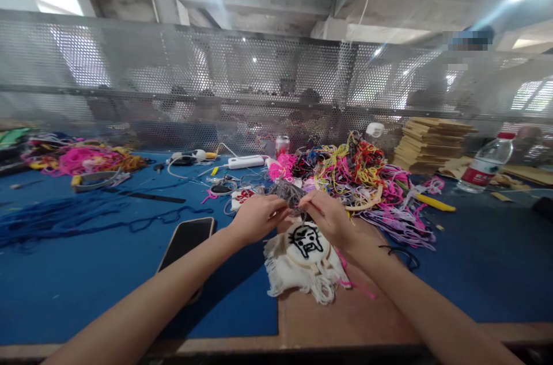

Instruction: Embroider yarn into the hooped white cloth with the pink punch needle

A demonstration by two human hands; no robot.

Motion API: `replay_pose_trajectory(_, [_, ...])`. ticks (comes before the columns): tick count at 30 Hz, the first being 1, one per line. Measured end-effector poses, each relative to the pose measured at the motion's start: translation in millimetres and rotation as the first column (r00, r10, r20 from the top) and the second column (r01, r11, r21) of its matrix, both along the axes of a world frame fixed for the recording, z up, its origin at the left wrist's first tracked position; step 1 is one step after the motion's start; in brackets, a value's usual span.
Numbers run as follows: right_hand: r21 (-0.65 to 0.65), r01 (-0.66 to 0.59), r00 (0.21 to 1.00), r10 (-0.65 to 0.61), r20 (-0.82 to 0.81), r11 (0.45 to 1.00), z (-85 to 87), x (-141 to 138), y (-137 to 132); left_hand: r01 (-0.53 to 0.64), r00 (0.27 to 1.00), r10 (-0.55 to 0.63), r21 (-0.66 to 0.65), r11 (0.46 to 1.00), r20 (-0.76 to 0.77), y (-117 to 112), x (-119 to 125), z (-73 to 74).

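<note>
My left hand is closed, its fingertips pinched together in front of a tangle of grey yarn. Facing it a short gap away, my right hand is also closed in a pinch. Whatever thin thing the fingers hold is too small to make out. Just below the hands lies a white fringed cloth in a round embroidery hoop, with a face outlined in black yarn on it. A pink strand trails out from under the cloth's right side.
A phone lies by my left forearm. Behind the hands rises a heap of coloured yarn. A water bottle and stacked brown paper stand right. Blue yarn spreads left. A perforated metal screen closes the back.
</note>
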State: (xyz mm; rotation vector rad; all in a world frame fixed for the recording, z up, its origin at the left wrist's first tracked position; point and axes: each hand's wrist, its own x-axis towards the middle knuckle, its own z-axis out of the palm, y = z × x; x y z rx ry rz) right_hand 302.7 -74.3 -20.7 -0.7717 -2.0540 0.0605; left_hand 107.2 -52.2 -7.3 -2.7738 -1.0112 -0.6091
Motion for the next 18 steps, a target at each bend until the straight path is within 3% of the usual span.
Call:
replay_pose_trajectory(5, [-0.034,-0.003,1.0,0.004,0.028,0.999,0.5,-3,1,0.002,0.999,-0.003,0.03,1.0,0.037,1,0,-2.0])
replay_pose_trajectory(12, [-0.028,0.075,0.986,-0.078,-0.148,0.997,7.9,3,-4,-0.008,1.0,0.007,-0.018,1.0,-0.023,0,1,0.4])
replay_pose_trajectory(18, [0.134,0.053,0.99,-0.034,-0.139,0.99,11.3,7,-8,-0.01,1.0,0.009,-0.066,0.998,-0.011,0,0,-1.2])
